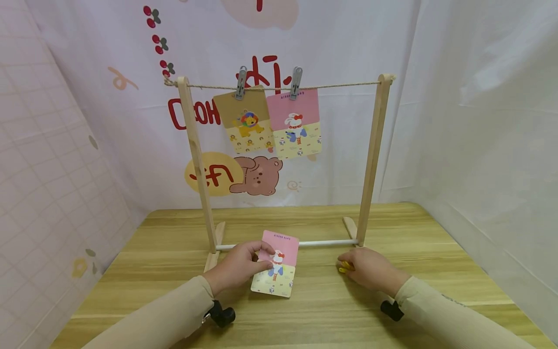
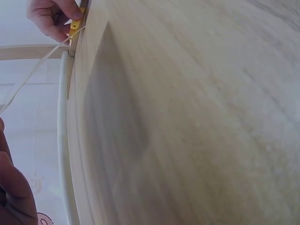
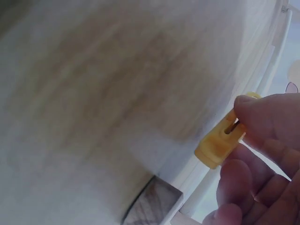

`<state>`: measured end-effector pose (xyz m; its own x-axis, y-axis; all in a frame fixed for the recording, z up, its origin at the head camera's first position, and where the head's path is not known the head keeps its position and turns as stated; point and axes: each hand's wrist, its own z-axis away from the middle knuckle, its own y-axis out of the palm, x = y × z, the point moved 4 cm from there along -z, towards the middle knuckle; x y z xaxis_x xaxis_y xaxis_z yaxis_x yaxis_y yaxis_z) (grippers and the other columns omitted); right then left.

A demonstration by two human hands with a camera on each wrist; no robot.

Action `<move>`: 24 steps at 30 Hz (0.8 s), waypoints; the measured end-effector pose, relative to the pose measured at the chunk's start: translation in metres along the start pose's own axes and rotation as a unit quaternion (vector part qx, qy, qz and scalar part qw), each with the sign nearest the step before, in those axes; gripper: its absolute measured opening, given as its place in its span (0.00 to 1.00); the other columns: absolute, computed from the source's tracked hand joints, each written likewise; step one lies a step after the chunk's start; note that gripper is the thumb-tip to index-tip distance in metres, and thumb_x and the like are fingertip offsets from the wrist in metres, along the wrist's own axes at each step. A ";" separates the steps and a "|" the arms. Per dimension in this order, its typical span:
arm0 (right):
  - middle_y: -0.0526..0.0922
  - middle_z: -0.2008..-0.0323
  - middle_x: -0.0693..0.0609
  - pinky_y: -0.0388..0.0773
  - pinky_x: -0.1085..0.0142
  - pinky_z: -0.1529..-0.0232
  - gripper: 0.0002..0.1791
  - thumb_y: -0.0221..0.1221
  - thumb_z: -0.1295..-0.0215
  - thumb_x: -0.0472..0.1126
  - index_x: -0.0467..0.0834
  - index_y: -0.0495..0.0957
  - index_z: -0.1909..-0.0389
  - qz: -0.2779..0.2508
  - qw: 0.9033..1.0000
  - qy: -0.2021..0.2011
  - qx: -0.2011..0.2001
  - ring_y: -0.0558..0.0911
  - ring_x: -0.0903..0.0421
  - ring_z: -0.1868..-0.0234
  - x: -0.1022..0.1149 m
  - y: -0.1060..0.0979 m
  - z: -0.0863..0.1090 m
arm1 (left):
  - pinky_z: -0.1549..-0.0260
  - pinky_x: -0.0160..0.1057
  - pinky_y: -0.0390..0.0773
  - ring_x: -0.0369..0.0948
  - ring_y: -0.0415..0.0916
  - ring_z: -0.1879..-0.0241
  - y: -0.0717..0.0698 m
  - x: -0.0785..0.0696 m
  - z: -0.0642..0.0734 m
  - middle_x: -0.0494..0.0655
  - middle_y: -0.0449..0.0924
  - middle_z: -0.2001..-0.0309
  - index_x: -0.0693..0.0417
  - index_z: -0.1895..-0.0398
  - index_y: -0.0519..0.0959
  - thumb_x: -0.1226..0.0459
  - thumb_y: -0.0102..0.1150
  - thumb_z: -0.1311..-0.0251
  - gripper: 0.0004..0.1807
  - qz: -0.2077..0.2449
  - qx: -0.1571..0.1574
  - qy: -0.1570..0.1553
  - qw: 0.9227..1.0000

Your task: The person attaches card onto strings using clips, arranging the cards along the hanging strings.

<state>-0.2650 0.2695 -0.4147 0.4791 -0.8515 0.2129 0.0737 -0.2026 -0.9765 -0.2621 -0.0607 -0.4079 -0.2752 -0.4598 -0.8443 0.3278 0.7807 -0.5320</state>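
Note:
My left hand (image 1: 235,266) pinches a pink and yellow card (image 1: 285,247) printed with a white puppy, at its left side, tilted over the table. The left wrist view catches this card (image 2: 35,70) nearly edge-on. To the right, my right hand (image 1: 372,269) holds a yellow clothespin (image 3: 218,145) between thumb and fingers, low over the table near the stand's right foot. On the rope (image 1: 348,85) above, a grey clothespin (image 1: 241,83) grips a brown and yellow lion card (image 1: 248,128). A second grey clothespin (image 1: 296,83) grips another pink puppy card (image 1: 296,131).
The rope runs between two wooden posts, left (image 1: 198,165) and right (image 1: 375,160), which stand on wooden feet. A white bar (image 1: 329,242) joins them low down, behind my hands. White printed cloth (image 1: 340,39) hangs behind the wood-grain table (image 1: 314,315).

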 end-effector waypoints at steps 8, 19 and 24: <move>0.84 0.69 0.59 0.79 0.64 0.65 0.12 0.70 0.39 0.33 0.46 0.87 0.55 0.001 0.999 -0.022 -0.038 0.76 0.64 0.69 0.001 -0.003 -0.002 | 0.72 0.30 0.69 0.39 0.70 0.67 -0.001 -0.007 -0.003 0.44 0.79 0.65 0.44 0.50 0.85 0.60 0.72 0.34 0.11 0.007 -0.017 -0.005 1.000; 0.86 0.65 0.55 0.80 0.61 0.64 0.17 0.70 0.44 0.32 0.41 0.86 0.52 -0.016 0.997 -0.011 -0.070 0.79 0.61 0.66 0.001 -0.005 -0.003 | 0.75 0.30 0.66 0.40 0.67 0.70 -0.004 -0.016 -0.006 0.44 0.77 0.67 0.43 0.51 0.85 0.60 0.73 0.35 0.10 0.012 -0.032 0.002 0.999; 0.87 0.58 0.50 0.83 0.58 0.59 0.18 0.70 0.44 0.33 0.40 0.85 0.51 -0.018 0.996 -0.002 -0.084 0.83 0.58 0.60 0.003 -0.008 -0.001 | 0.74 0.30 0.67 0.40 0.68 0.69 -0.005 -0.018 -0.007 0.44 0.78 0.64 0.44 0.52 0.85 0.61 0.73 0.35 0.10 0.013 -0.038 0.008 0.999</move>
<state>-0.2650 0.2683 -0.4059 0.4824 -0.8405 0.2468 -0.0569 -0.3112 -0.9486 -0.2654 -0.0534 -0.3900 -0.2827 -0.4315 -0.8567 0.2650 0.8232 -0.5021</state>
